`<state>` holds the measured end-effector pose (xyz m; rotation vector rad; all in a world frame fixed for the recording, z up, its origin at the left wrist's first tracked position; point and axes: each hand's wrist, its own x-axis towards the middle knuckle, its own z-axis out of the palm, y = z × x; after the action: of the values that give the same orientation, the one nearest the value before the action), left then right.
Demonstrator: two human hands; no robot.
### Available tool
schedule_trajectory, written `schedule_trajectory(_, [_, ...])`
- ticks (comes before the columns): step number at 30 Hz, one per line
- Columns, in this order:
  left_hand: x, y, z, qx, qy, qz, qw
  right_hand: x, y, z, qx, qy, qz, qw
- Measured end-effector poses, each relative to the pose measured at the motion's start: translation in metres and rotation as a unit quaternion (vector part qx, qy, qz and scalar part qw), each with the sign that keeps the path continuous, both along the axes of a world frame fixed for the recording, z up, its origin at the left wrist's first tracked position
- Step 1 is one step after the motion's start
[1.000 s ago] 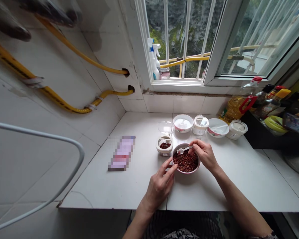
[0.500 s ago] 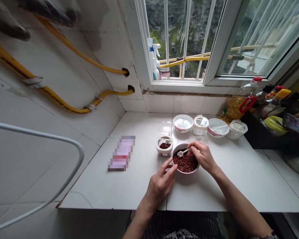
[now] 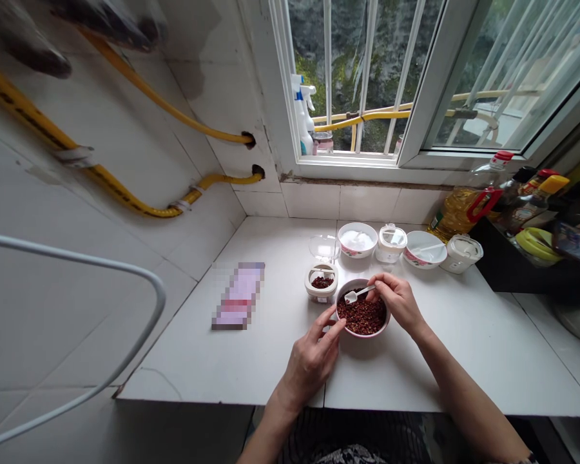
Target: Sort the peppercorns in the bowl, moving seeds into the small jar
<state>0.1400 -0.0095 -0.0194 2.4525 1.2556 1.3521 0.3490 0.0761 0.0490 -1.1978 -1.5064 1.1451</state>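
- Worktop [image 3: 183,361]: you appear to be at a spooning step here; by judgement, your next move calls for a level spoon and a steadied bowl.
- Left hand [image 3: 314,357]: half-curled at the bowl's 8 o'clock, your digits touching the rim; whether they pinch it, I cannot tell.
- Right hand [image 3: 397,304]: closed in a fingertip pinch on the spoon handle, above the bowl's 2 o'clock edge.
- Bowl [image 3: 352,285]: upright before you, between your two hands, at the right hand's 8 o'clock.
- Small container [image 3: 321,299]: just beside the bowl at its 10 o'clock, lid raised, dark red grains inside.
- Spoon [image 3: 352,296]: white, handle running from your right fingertips toward 8 o'clock, its head within the bowl's 10-to-11 o'clock sector; its load is too small to confirm.
- Grains [image 3: 362,317]: dark red, spread across the bowl, below and at 8 o'clock of your right fingertips.
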Motion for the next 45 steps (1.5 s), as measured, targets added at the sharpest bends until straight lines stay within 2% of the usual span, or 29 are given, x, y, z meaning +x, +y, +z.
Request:
schedule_trajectory(4, [0.0, 0.0, 0.0, -0.004, 0.0, 0.001, 1.0, 0.003, 0.005, 0.0, -0.037, 0.05, -0.004, 0.998])
schedule_trajectory(8, [0.0, 0.0, -0.001, -0.003, 0.001, 0.001, 1.0, -0.002, 0.003, 0.004, -0.008, 0.073, -0.014, 0.997])
schedule_trajectory(11, [0.0, 0.0, -0.001, 0.001, 0.002, -0.001, 1.0, -0.011, -0.003, 0.006, 0.05, 0.061, -0.022, 0.997])
schedule_trajectory(14, [-0.001, 0.001, -0.001, 0.001, 0.001, -0.004, 1.0, -0.022, -0.008, 0.006, 0.142, 0.005, -0.026, 0.99])
schedule_trajectory(18, [-0.001, 0.001, -0.002, -0.001, 0.001, -0.005, 1.0, -0.032, -0.007, 0.001, 0.29, -0.125, 0.02, 0.949])
schedule_trajectory(21, [-0.001, 0.001, -0.002, 0.003, 0.0, -0.003, 1.0, -0.031, -0.006, 0.001, 0.341, -0.165, 0.031, 0.925])
schedule_trajectory(23, [-0.001, 0.001, -0.001, 0.006, 0.002, -0.003, 1.0, -0.025, -0.006, 0.004, 0.337, -0.16, 0.007, 0.928])
schedule_trajectory(27, [0.0, 0.0, -0.001, 0.004, 0.003, -0.003, 1.0, -0.009, -0.004, 0.006, 0.281, -0.159, -0.031, 0.946])
schedule_trajectory(34, [0.0, 0.001, -0.003, 0.01, 0.003, 0.003, 1.0, -0.002, 0.0, -0.009, 0.225, -0.234, 0.026, 0.945])
schedule_trajectory(38, [0.0, 0.001, -0.002, 0.007, 0.002, 0.0, 1.0, -0.004, -0.002, -0.005, 0.192, -0.188, 0.018, 0.963])
schedule_trajectory(42, [0.0, 0.001, -0.001, 0.006, 0.002, -0.002, 1.0, -0.001, -0.003, 0.002, 0.115, -0.101, 0.001, 0.988])
schedule_trajectory(45, [0.0, 0.001, -0.001, 0.01, 0.002, -0.001, 1.0, 0.001, -0.002, 0.003, 0.063, -0.048, 0.0, 0.997])
